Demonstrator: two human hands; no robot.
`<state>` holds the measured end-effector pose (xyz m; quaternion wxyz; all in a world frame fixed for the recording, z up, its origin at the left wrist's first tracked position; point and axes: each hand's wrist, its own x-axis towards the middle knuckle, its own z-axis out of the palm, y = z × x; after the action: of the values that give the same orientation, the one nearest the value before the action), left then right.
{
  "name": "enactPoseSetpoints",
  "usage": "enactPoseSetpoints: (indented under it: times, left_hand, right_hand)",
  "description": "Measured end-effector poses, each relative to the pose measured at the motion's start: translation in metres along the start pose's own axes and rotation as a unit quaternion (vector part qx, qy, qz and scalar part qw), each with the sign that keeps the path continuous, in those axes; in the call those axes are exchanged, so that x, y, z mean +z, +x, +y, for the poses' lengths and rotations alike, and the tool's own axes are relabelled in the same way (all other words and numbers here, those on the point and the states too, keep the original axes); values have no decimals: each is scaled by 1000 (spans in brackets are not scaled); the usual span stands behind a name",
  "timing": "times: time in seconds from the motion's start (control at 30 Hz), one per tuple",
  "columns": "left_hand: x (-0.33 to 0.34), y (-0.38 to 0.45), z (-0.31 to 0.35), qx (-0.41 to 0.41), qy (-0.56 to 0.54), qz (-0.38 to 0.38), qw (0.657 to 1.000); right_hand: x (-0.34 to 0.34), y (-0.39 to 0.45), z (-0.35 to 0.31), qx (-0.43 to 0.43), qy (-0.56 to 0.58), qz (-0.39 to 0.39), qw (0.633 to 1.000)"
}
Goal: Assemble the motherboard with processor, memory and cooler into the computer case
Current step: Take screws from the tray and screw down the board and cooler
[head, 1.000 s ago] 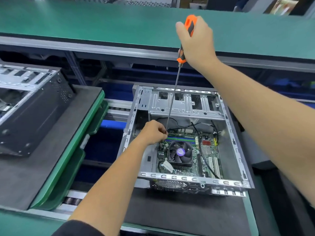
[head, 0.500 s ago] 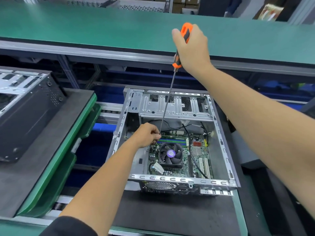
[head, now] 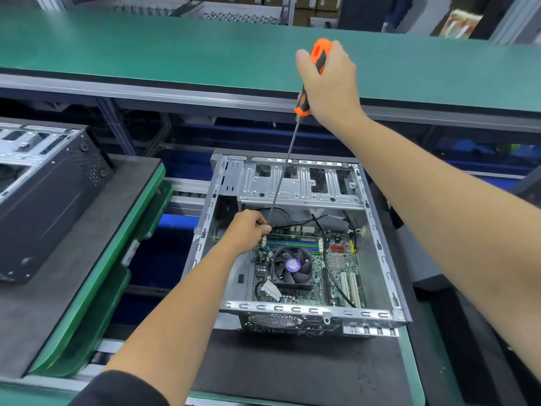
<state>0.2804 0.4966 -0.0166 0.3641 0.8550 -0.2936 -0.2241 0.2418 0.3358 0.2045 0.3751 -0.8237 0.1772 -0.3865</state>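
A worker drives a long screwdriver (head: 285, 168) into an open case (head: 377, 244) on an assembly line.

The right hand (head: 330, 83) is wrapped round the orange handle, high above the case; the left hand (head: 248, 230) pinches the shaft's tip at the far left corner of the board (head: 336, 276). The board lies flat inside the case, carrying a cooler (head: 292, 266), memory sticks (head: 292, 243) and black cables. The case sits on a dark mat (head: 292, 370); a second case (head: 44, 200) rests on a pallet to the left.

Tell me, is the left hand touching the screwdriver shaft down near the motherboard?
Touching. The head view shows the left hand with fingertips pinched round the lower end of the screwdriver shaft, just above the motherboard.
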Motion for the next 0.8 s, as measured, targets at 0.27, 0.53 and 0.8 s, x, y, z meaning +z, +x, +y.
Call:
enactPoseSetpoints:
  times: [0.27, 0.53, 0.8]
  left_hand:
    - [-1, 0, 0, -4, 8, 6, 1000]
    - [-1, -3, 3, 30, 13, -31, 999]
    - [-1, -6, 2, 40, 54, -37, 997]
  right_hand:
    - [-2, -1, -1, 0, 5, 5, 1000]
    - [-2, 2, 1, 10, -14, 7, 1000]
    - [2, -3, 1, 6, 5, -5, 1000]
